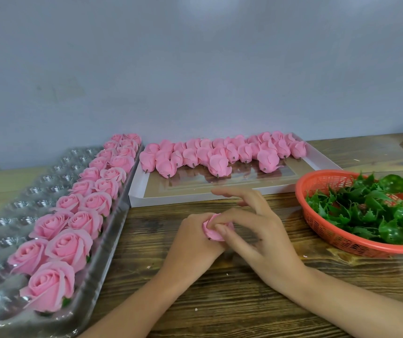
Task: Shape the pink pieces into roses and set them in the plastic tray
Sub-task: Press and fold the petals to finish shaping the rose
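Observation:
My left hand (pixel 194 236) grips a pink piece (pixel 212 231) from below, at the middle of the wooden table. My right hand (pixel 258 228) pinches the piece's petals with thumb and forefinger, the other fingers spread above. A clear plastic tray (pixel 32 189) lies at the left; its right two columns hold several finished pink roses (pixel 73 245), the other cups stand bare. Behind my hands a white cardboard box (pixel 234 190) carries several unshaped pink pieces (pixel 217 154) along its far side.
A red plastic basket (pixel 346 242) full of green leaf calyxes (pixel 371 211) sits at the right, close to my right hand. A grey wall runs behind the table. Small pink crumbs dot the wood near my wrists.

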Motion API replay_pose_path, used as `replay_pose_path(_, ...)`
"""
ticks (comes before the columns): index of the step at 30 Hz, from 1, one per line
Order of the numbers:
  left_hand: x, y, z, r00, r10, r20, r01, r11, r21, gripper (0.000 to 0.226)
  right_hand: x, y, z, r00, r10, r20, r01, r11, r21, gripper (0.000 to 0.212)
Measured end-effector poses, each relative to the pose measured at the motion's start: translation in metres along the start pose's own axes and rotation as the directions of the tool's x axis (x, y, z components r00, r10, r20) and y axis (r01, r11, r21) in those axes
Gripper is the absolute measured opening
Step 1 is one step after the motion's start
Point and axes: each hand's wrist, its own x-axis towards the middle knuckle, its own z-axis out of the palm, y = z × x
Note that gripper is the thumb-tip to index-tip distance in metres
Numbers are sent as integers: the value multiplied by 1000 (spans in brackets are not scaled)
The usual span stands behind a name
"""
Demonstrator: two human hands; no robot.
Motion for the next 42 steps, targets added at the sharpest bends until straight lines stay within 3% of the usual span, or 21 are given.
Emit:
replay_pose_path(9, 0, 0, 2, 1000, 11, 29, -13, 998, 67, 27, -1, 1, 0, 1000, 4, 14, -5, 1000, 2, 13)
replay_pose_path(21, -3, 5, 0, 995, 40, 87, -34, 997, -66, 25, 0, 1, 1, 998, -62, -10, 62, 998, 5, 16)
replay_pose_path(24, -2, 4, 0, 995, 27, 94, -24, 999, -30, 27, -1, 2, 0, 998, -67, 1, 67, 997, 26, 14)
replay_pose_path(35, 0, -9, 6, 995, 64, 80, -64, 998, -2, 4, 0, 2, 2, 997, -50, 66, 43, 994, 100, 11)
replay_pose_path(37, 0, -11, 10, 993, 96, 66, -100, 993, 59, 27, 0, 1, 3, 998, -42, 55, 37, 996, 85, 13)
replay_pose_path(42, 1, -14, 1, 993, -74, 95, 63, 992, 110, 20, 0, 2, 4, 997, 29, 66, -35, 995, 93, 18)
